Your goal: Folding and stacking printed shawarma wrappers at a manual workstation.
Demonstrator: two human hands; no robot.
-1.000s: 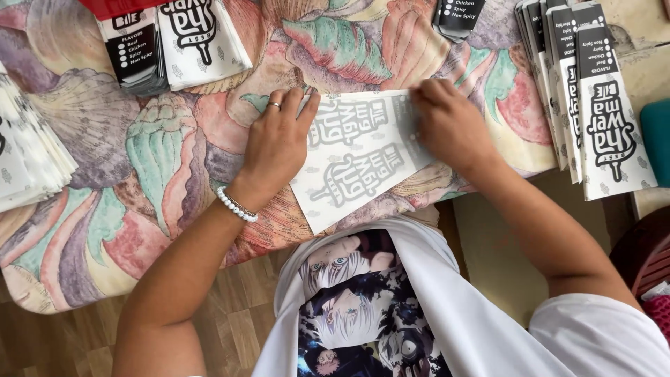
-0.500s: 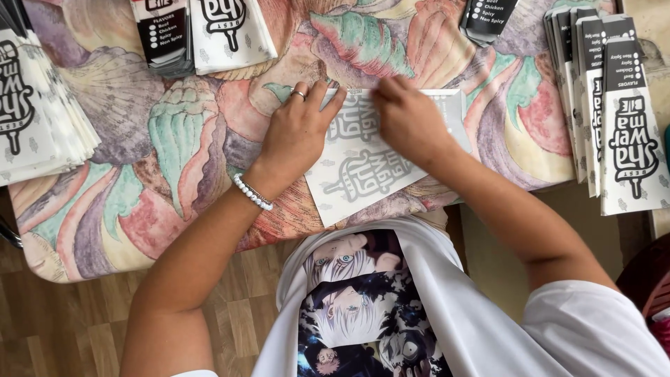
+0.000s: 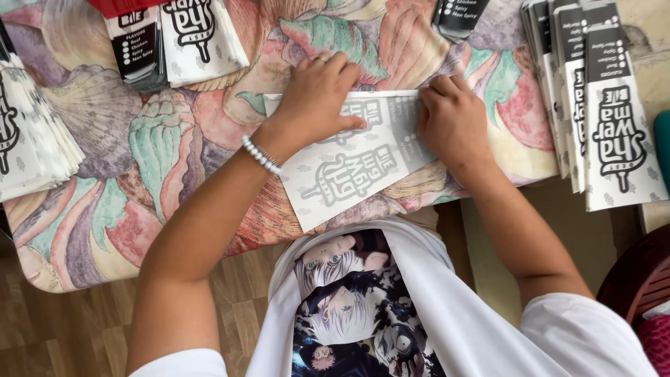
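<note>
Sheet: a white paper sheet (image 3: pixel 349 164) with grey printing is lying flat on the desk (image 3: pixel 105 230), near its front edge, one corner hanging just over that edge toward the person.
Change: compared with a second ago, the far edge of the sheet is now turned over toward the person in a narrow strip; earlier it was lying open and both hands were further apart on it.
Left hand: the left hand (image 3: pixel 317 94) is pressing down flat, fingers together, on the folded strip at the sheet's far left part; a bead bracelet (image 3: pixel 260 155) is sitting on the wrist.
Right hand: the right hand (image 3: pixel 453 122) is pressing with curled fingers on the sheet's right end, right on the fold line. Neither hand is pinching or lifting anything.
Meaning: my reading is that a crease is being set along the far edge.
Around the sheet: stacks of like sheets are lying left of it (image 3: pixel 31 150), beyond it (image 3: pixel 174 42), and right of it (image 3: pixel 593 105).
</note>
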